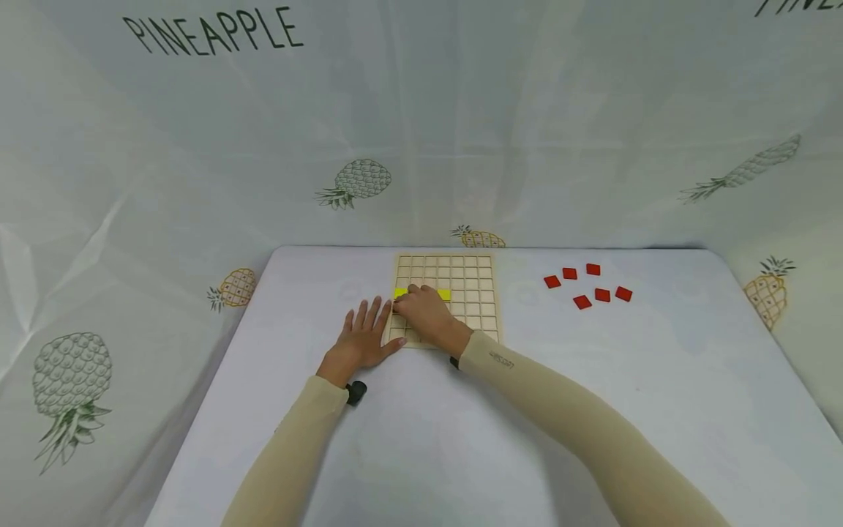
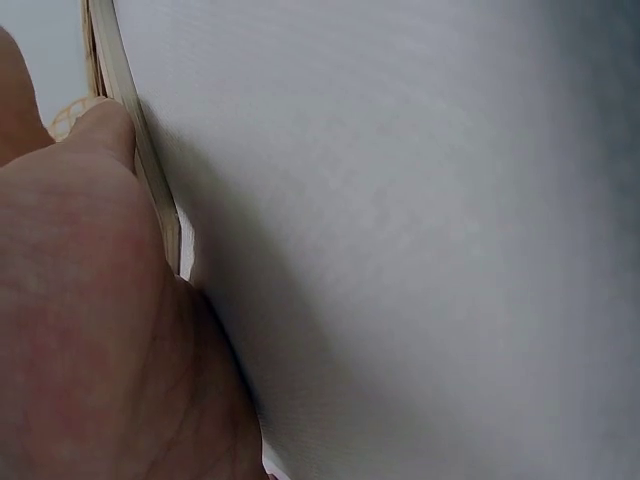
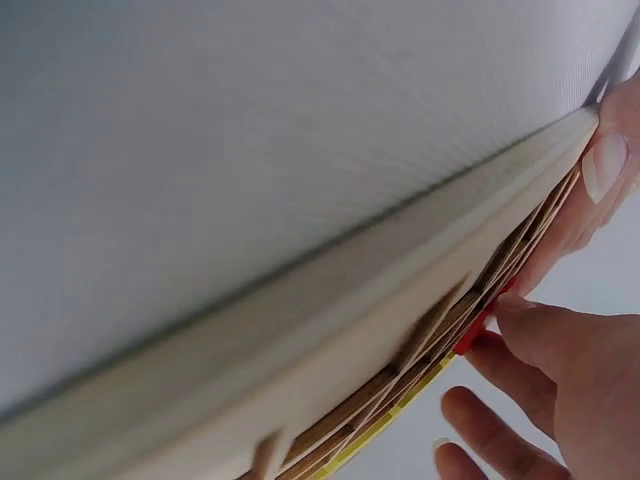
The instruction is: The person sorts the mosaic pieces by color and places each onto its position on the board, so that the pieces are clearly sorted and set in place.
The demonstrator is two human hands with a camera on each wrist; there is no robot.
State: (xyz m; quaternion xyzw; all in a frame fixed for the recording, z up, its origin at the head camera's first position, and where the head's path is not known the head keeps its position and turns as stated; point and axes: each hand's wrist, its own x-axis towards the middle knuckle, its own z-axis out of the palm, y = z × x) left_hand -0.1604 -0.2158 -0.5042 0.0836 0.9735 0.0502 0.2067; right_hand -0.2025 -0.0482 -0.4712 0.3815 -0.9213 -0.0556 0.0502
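A wooden grid board of small square cells lies on the table, with a row of yellow tiles across its middle. My right hand is over the board's left side, its thumb and fingertips pinching a red tile close against the grid, just in front of the yellow row. Fingers spread, my left hand lies along the board's left edge, the thumb at its near left corner. From the left wrist, the palm appears beside the board's side edge.
Several loose red tiles lie scattered on the white table to the right of the board. Behind the table hangs a pale cloth printed with pineapples. Both forearms reach in from the near side.
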